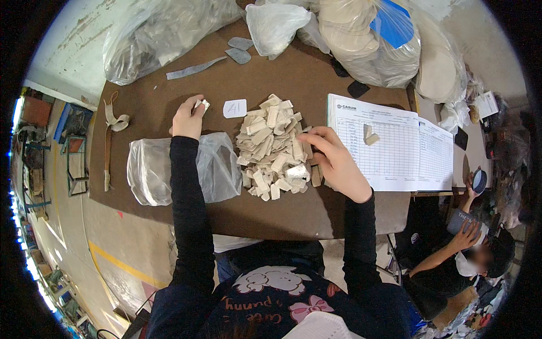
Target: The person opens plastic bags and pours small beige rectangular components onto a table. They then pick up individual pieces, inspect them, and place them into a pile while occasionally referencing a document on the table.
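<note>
A heap of small beige, flat rectangular pieces (265,141) lies in the middle of the brown table (226,217). At its right edge is my right hand (339,166), fingers bent and apart, fingertips touching the outer pieces. No held piece shows in it. My left hand (188,120), left of the heap, is closed on a few small pale pieces (203,105) that stick out past the fingertips. Beside that hand lies a white card (235,108) with handwriting. Clear plastic bags (148,172) lie under and around my left forearm.
An open record book (389,164) with two loose pieces (371,135) on its page lies at right. Large filled plastic bags (361,51) line the far edge. Grey scraps (240,51) and a strap (110,124) lie leftward. A masked person (451,260) sits at lower right.
</note>
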`<move>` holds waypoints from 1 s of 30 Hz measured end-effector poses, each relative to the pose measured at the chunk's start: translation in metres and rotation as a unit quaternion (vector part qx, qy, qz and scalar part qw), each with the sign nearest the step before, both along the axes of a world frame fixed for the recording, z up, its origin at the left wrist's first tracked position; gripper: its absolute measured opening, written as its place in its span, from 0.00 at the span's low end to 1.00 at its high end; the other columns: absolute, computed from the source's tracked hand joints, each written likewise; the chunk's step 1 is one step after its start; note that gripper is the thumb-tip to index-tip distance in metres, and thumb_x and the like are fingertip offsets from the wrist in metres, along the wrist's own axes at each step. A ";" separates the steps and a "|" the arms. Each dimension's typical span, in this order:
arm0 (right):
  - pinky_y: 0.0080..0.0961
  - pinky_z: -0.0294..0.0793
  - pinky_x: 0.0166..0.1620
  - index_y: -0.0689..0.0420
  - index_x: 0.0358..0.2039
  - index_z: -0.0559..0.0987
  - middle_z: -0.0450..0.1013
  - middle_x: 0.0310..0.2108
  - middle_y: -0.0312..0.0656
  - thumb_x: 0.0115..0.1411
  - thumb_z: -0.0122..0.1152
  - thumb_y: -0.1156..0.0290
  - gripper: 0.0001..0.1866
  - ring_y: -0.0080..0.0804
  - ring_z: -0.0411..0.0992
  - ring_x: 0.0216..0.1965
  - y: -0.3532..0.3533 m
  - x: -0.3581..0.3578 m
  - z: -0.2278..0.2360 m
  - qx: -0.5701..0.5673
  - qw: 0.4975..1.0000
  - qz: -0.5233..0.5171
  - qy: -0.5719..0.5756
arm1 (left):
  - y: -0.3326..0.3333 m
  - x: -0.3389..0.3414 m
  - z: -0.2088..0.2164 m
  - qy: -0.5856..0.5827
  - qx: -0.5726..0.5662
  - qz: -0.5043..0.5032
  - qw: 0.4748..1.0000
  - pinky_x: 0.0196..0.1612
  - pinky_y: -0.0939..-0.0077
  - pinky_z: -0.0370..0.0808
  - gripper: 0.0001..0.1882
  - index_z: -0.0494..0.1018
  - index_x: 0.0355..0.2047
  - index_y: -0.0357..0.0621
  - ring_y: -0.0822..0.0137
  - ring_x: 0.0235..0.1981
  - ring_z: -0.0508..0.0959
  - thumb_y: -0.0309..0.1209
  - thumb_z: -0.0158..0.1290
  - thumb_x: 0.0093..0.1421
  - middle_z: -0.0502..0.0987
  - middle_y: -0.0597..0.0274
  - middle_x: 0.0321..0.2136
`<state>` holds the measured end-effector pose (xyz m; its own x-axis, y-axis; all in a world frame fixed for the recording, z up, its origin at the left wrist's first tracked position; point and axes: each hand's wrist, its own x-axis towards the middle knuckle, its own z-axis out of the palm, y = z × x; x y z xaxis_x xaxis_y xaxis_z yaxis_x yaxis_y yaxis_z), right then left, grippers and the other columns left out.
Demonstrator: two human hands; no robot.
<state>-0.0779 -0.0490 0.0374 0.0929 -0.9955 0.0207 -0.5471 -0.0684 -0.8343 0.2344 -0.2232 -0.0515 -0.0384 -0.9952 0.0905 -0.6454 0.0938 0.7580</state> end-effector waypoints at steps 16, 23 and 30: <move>0.19 0.70 0.38 0.63 0.39 0.80 0.76 0.33 0.40 0.59 0.60 0.75 0.08 0.24 0.72 0.33 0.000 0.007 -0.002 0.003 0.974 -0.082 -0.210 | 0.085 -0.109 0.071 0.293 0.036 -0.395 0.870 0.53 0.75 0.68 0.19 0.68 0.56 0.38 0.71 0.50 0.73 0.26 0.47 0.66 0.72 0.58 0.53; 0.17 0.67 0.31 0.63 0.38 0.81 0.75 0.25 0.37 0.57 0.62 0.77 0.08 0.19 0.70 0.28 -0.001 0.017 -0.008 -0.011 0.954 -0.177 -0.244 | 0.098 -0.121 0.065 0.355 0.305 -0.349 0.812 0.52 0.75 0.74 0.21 0.61 0.61 0.34 0.71 0.49 0.74 0.24 0.43 0.68 0.72 0.56 0.52; 0.20 0.69 0.38 0.62 0.38 0.82 0.75 0.30 0.39 0.50 0.63 0.83 0.13 0.25 0.71 0.33 0.011 0.014 0.001 -0.175 0.962 -0.161 -0.132 | 0.096 -0.120 0.061 0.489 0.386 -0.305 0.720 0.53 0.67 0.75 0.20 0.63 0.58 0.33 0.62 0.49 0.76 0.27 0.45 0.67 0.73 0.53 0.50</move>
<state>-0.0641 -0.0383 0.0385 -0.2744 -0.8997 0.3395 -0.3581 -0.2320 -0.9044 0.1149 -0.1274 0.0095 -0.7833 -0.5882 -0.2012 0.2150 -0.5599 0.8002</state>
